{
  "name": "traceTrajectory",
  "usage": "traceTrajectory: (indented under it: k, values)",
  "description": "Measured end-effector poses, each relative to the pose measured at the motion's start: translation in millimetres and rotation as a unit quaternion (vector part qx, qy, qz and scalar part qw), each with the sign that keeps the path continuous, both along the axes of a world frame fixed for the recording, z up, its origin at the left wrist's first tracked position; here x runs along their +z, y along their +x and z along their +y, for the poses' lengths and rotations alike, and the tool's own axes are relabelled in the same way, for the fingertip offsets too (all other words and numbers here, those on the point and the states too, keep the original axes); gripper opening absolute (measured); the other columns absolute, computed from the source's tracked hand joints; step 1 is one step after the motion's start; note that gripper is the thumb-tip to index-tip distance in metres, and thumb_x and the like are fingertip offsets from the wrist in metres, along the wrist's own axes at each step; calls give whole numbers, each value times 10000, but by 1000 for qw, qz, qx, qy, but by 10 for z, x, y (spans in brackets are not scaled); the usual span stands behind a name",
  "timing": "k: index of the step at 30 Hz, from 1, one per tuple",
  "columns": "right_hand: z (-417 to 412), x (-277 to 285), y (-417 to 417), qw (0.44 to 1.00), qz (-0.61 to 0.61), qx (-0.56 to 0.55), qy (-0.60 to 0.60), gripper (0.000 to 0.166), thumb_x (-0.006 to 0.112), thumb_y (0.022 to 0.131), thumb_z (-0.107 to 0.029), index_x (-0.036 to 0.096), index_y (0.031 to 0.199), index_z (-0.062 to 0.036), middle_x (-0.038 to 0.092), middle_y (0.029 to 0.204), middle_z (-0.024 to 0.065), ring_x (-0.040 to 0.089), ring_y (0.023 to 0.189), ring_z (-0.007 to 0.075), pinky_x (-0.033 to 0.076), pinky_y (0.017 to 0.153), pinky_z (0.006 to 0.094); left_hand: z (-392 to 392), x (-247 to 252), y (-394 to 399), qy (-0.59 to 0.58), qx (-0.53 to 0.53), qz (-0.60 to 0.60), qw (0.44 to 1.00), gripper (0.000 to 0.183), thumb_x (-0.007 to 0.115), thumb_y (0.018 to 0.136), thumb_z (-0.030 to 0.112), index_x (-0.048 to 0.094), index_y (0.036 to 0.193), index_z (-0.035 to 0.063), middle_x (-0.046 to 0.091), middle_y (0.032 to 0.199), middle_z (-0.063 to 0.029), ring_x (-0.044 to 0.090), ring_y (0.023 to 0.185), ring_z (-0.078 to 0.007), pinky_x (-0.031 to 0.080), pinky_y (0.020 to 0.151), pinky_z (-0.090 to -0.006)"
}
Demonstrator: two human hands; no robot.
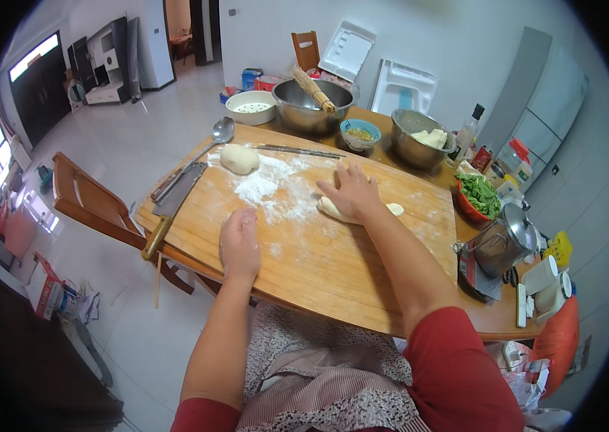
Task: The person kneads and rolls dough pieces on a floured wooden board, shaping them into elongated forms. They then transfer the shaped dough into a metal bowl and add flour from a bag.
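My right hand (356,191) lies flat with fingers spread over a strip of dough (331,207) on the wooden board (299,264). The palm hides the strip's middle; its other end shows past the wrist. To the left, my left hand (241,240) is at the board's near side, thumb uppermost and dusted with flour. Its other fingers are mostly hidden, and nothing shows in it. White flour (261,186) is scattered beyond it, beside a rounded lump of dough (240,159).
At the board's left lie a cleaver (179,189) and a metal ladle (223,130); chopsticks (302,152) lie at the far edge. Behind stand steel bowls (312,119), (422,141) and a small bowl (360,135). Right are leafy greens (480,194) and a lidded steel pot (504,243).
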State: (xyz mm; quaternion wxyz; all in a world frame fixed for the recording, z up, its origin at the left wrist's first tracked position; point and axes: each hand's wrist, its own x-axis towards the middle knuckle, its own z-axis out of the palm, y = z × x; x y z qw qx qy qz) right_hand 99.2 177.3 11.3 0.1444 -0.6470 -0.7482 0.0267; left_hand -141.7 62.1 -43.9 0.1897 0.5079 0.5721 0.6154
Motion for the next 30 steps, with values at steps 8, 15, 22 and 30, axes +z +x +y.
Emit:
traceTrajectory:
  k: [8, 15, 22, 30]
  values:
    - [-904, 145, 253, 948, -91, 306, -3, 655, 439, 1051, -525, 487, 1527, -77, 439, 1621, 152, 371, 1520, 322, 228, 1247, 555, 40, 52, 44, 22, 11, 34, 999, 377, 512, 1054, 299, 676, 1045, -40, 673, 956, -235, 632, 913, -360, 482, 837, -447]
    - [-2058, 99, 806, 919, 110, 374, -64, 603, 510, 1042, -322, 410, 1561, -33, 437, 1600, 204, 343, 1534, 356, 226, 1270, 506, -107, 232, 213, -6, -27, 129, 991, 371, 604, 1013, 347, 699, 1146, 14, 704, 1047, -186, 639, 942, -356, 501, 881, -458]
    - [-1754, 53, 1473, 969, 163, 182, 46, 605, 769, 874, -201, 583, 1427, -41, 607, 1405, 219, 571, 1305, 362, 432, 1121, 416, -586, 588, 1034, -17, -249, 414, 875, 451, 736, 904, 367, 688, 1256, 91, 712, 1145, -162, 647, 1094, -351, 491, 964, -477]
    - [-1345, 539, 1308, 925, 376, 20, -39, 397, 861, 814, -274, 730, 1078, -8, 751, 1052, 144, 713, 964, 223, 563, 849, 364, -718, 618, 1480, -114, -214, 158, 957, 388, 710, 926, 364, 726, 1202, 91, 682, 970, -144, 631, 973, -332, 486, 857, -474]
